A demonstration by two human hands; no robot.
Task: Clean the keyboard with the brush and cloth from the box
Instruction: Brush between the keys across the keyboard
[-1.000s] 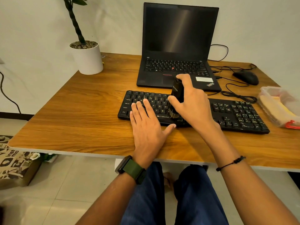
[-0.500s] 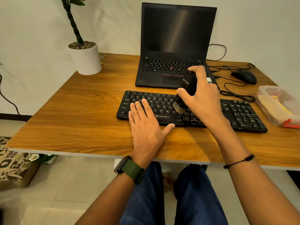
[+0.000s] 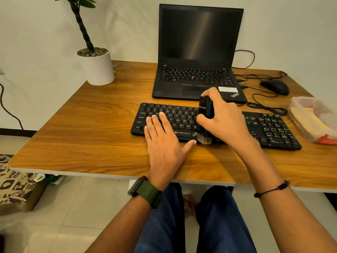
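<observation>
A black keyboard (image 3: 182,121), lying crosswise on the desk (image 3: 91,125), is steadied under the flat, straight-fingered left hand (image 3: 164,143). An upright cleaning brush (image 3: 205,115), gripped by the right hand (image 3: 222,121), is held bristles-down at the near edge, mid-length.

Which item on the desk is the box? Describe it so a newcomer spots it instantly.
Start at the open black laptop at the back of the wooden desk, then follow the long black keyboard to its right end. Just beyond it sits the clear plastic box holding a yellow cloth. It is the only see-through container, with an orange-red clip at its near end.
</observation>
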